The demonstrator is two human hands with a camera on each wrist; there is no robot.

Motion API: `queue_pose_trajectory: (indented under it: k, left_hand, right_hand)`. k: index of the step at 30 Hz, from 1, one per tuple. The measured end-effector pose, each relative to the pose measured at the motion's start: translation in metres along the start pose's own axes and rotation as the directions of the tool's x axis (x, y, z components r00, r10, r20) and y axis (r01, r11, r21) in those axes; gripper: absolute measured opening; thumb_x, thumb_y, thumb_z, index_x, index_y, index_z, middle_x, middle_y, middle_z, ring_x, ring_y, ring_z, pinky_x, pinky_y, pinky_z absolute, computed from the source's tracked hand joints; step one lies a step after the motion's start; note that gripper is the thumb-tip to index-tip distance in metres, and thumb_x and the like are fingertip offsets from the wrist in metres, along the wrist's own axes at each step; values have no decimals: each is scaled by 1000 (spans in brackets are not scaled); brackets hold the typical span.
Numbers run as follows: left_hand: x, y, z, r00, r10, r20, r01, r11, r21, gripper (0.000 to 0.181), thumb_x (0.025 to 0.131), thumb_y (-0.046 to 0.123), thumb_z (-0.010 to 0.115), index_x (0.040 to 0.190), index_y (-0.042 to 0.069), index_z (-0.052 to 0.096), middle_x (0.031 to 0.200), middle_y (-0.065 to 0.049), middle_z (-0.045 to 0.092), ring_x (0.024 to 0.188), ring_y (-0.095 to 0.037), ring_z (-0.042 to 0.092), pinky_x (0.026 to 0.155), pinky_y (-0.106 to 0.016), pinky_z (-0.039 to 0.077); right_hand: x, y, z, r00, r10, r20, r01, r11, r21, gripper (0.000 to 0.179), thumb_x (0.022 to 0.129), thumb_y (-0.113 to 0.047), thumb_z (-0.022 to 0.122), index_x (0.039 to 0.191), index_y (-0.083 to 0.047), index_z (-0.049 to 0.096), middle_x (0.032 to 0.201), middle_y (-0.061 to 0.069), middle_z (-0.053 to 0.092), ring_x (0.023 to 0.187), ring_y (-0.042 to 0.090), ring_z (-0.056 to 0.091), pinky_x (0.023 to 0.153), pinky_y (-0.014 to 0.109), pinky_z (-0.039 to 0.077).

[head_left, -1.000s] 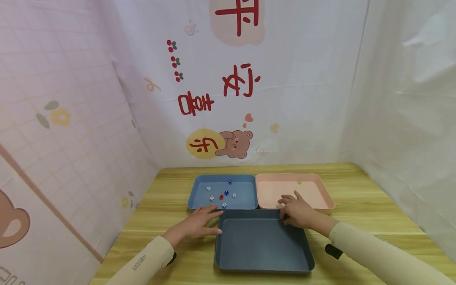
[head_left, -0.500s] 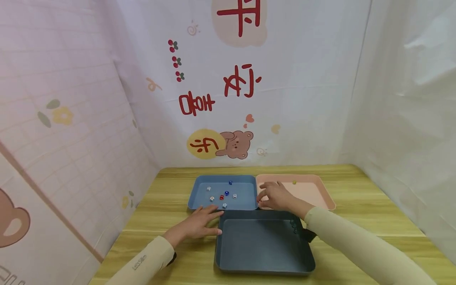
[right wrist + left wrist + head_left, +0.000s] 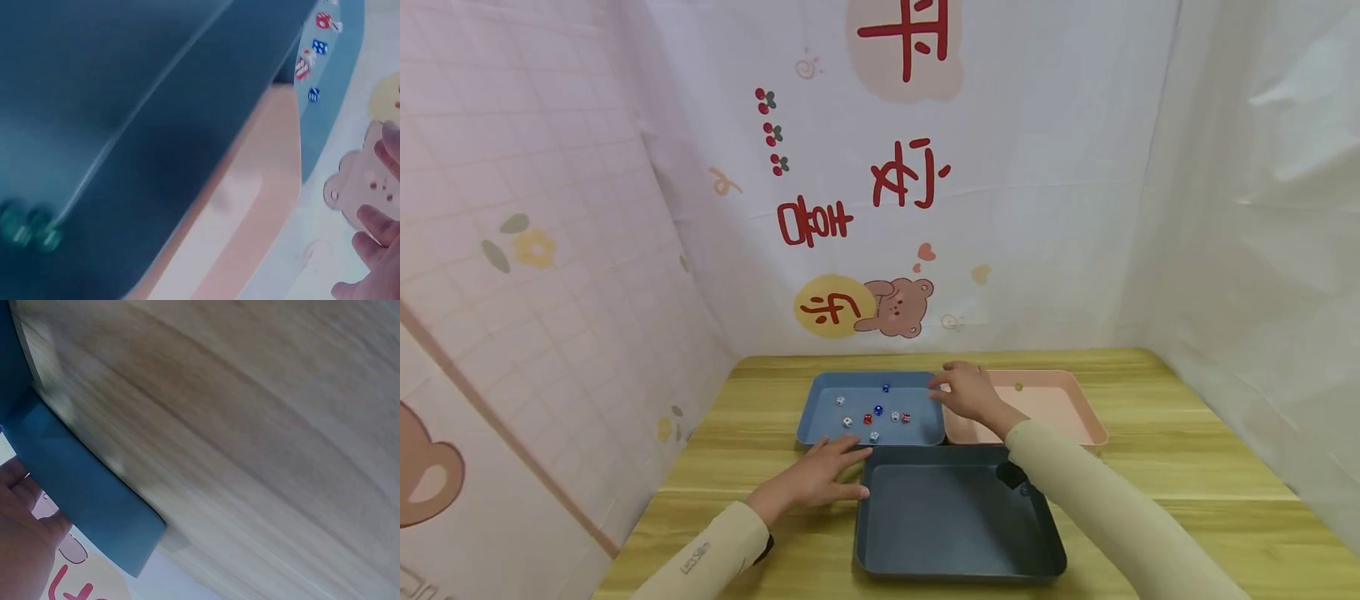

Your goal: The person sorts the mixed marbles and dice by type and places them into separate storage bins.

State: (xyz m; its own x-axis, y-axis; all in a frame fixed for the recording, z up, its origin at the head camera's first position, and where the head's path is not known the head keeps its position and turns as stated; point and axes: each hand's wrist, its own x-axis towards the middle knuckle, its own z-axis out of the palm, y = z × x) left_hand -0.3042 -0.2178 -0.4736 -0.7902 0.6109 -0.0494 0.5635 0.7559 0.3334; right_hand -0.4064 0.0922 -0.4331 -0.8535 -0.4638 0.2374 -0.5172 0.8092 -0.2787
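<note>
My left hand [image 3: 822,473] rests with fingers extended at the upper left corner of the dark tray [image 3: 958,571]. My right hand [image 3: 966,393] hovers over the wall between the blue tray [image 3: 820,425] and the pink tray [image 3: 1093,425]; its fingers are loosely spread around nothing. Inside the blue tray lie two red dice, one a red die [image 3: 906,418] beside a white die [image 3: 895,417], plus several white dice and a blue die [image 3: 878,410] with another behind. A yellow die [image 3: 1018,387] sits at the back of the pink tray.
Green dice [image 3: 31,231] lie in the dark tray's right side, mostly hidden by my right arm in the head view. The trays stand on a wood-grain table [image 3: 1172,467], enclosed by a printed white backdrop [image 3: 1037,208] at the back and sides.
My right hand has moved left from the pink tray with a red die and let it go; that die now lies in the blue tray. The left hand stays put.
</note>
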Motion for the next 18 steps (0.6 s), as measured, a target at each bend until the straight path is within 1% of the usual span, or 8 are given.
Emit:
queue_pose_trajectory:
  k: [3, 5, 7, 11, 13, 15, 18]
  left_hand:
    - [-1, -1, 0, 1000, 3, -5, -3, 1000, 0, 74, 95, 59, 56, 152, 15, 43, 158, -17, 31, 146, -33, 27, 117, -60, 14]
    - [-1, -1, 1, 1000, 3, -5, -3, 1000, 5, 74, 94, 60, 55, 152, 15, 43, 158, -17, 31, 146, -33, 27, 117, -60, 14]
    - [-1, -2, 1, 1000, 2, -4, -2, 1000, 10, 75, 94, 61, 55, 152, 15, 43, 158, -17, 31, 146, -34, 27, 116, -61, 14]
    - [0, -3, 1, 1000, 0, -6, 0, 1000, 3, 75, 94, 61, 56, 152, 14, 44, 158, -18, 31, 146, -35, 28, 116, -62, 14]
    - [0, -3, 2, 1000, 1, -8, -1, 1000, -2, 75, 94, 61, 56, 152, 14, 44, 158, -18, 31, 146, -35, 27, 116, -62, 13]
    - [1, -3, 2, 1000, 5, -11, -5, 1000, -3, 76, 94, 61, 56, 152, 14, 44, 158, -18, 30, 146, -35, 27, 116, -63, 13]
    - [3, -2, 3, 1000, 10, -12, -10, 1000, 0, 76, 93, 62, 55, 152, 14, 44, 158, -18, 30, 146, -35, 27, 116, -63, 13]
  right_hand:
    - [-22, 14, -12, 998, -55, -25, 55, 998, 1, 12, 93, -28, 71, 99, -21, 79, 134, 21, 57, 129, 41, 48, 101, 76, 27]
    - [-41, 23, -17, 996, -89, -18, 89, 996, -9, 6, 91, -26, 74, 91, -24, 79, 132, 21, 59, 129, 42, 47, 101, 77, 24]
    - [-62, 30, -22, 993, -113, 16, 114, 993, -26, 4, 88, -26, 76, 85, -28, 77, 131, 20, 59, 130, 44, 46, 102, 78, 21]
    - [-103, 37, -28, 982, -160, 104, 173, 977, -123, 11, 83, -28, 81, 77, -32, 73, 127, 19, 61, 129, 46, 45, 100, 80, 19]
    - [-119, 39, -30, 972, -195, 131, 219, 954, -204, 15, 78, -29, 84, 72, -33, 71, 125, 19, 63, 127, 47, 47, 98, 80, 21]
    - [-131, 39, -29, 964, -218, 156, 256, 920, -296, 20, 74, -29, 87, 67, -31, 68, 123, 18, 63, 126, 47, 48, 98, 80, 22]
    - [-141, 38, -25, 957, -236, 171, 287, 863, -416, 24, 67, -30, 89, 61, -27, 67, 120, 18, 64, 124, 46, 50, 98, 79, 26]
